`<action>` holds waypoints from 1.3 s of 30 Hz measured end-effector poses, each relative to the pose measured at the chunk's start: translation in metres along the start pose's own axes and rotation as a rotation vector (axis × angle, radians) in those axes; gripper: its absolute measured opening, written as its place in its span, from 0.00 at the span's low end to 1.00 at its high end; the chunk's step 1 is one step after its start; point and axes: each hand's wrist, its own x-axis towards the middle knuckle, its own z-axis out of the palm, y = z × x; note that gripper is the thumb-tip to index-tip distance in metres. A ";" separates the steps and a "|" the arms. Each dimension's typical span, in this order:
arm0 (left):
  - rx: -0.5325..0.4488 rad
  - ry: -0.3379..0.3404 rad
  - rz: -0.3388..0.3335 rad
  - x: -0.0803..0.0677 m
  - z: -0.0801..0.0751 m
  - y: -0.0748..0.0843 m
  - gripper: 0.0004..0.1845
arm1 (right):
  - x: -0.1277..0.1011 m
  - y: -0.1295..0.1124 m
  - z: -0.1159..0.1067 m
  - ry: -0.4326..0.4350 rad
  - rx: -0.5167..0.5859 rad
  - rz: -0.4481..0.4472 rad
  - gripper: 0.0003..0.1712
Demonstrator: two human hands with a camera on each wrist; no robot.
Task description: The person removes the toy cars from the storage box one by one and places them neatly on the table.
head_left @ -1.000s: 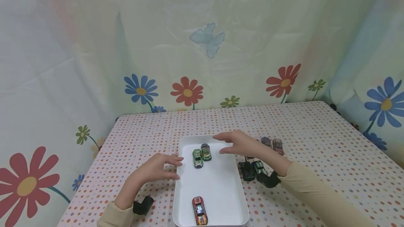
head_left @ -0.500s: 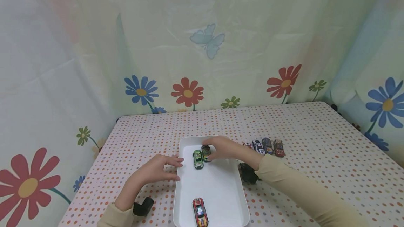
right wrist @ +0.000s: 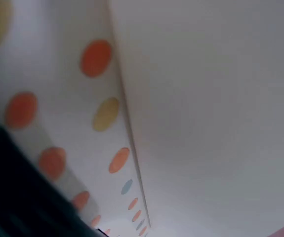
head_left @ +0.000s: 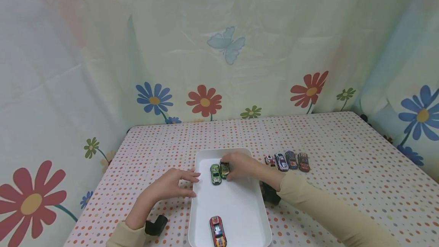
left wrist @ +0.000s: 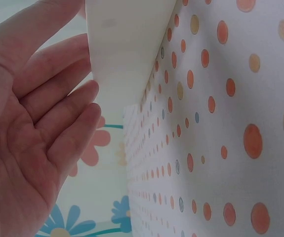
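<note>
A white tray (head_left: pixel 233 216) lies on the dotted tablecloth in the head view. Inside it, toward the far end, a bright green toy car (head_left: pixel 215 174) sits beside a dark green toy car (head_left: pixel 224 169). My right hand (head_left: pixel 241 165) reaches over the tray's right wall and pinches the dark green car between fingers and thumb, partly covering it. A red and yellow toy car (head_left: pixel 217 231) rests at the near end. Relaxed, my left hand (head_left: pixel 173 184) holds nothing, its fingertips right at the tray's left rim; the left wrist view shows its palm beside the outer wall (left wrist: pixel 127 44).
Right of the tray stands a row of several toy cars, among them a white and blue one (head_left: pixel 281 162) and a dark red one (head_left: pixel 303 162). Another dark car lies partly hidden under my right wrist. A flowered curtain (head_left: pixel 267 48) hangs behind the table.
My right hand has moved left from the tray's right rim onto the dark green car and taken hold of it. That car has shifted slightly nearer. The left hand has stayed put.
</note>
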 end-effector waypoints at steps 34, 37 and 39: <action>-0.008 0.008 0.012 0.000 0.002 -0.001 0.22 | -0.059 -0.004 -0.023 0.010 0.153 0.070 0.35; -0.007 0.008 0.007 0.000 0.001 0.000 0.22 | -0.072 0.000 -0.031 0.040 0.160 0.081 0.36; -0.007 0.007 0.002 -0.001 0.001 0.000 0.22 | -0.083 0.003 -0.036 0.063 0.158 0.082 0.36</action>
